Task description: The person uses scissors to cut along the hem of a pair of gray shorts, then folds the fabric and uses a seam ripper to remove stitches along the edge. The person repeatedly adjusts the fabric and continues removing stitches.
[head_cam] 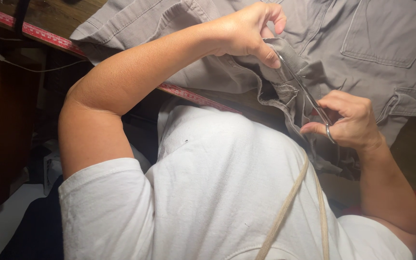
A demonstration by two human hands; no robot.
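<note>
Grey trousers [362, 43] on table edge. Left hand [246, 31] pinches the folded seam shut. Right hand [350, 120] closed around scissors [304, 91], blades running up-left along the seam towards the left thumb.

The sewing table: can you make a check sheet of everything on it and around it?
Surface: wooden table, red measuring tape along its edge.
Job's things: grey trousers spread out; metal scissors at a fold.
Clutter: nothing seen.
Hands: left hand pinches the fold; right hand grips the scissors.
Cables: thin white cable under the table edge.
Surroundings: white T-shirt, beige cord, dark floor.
</note>
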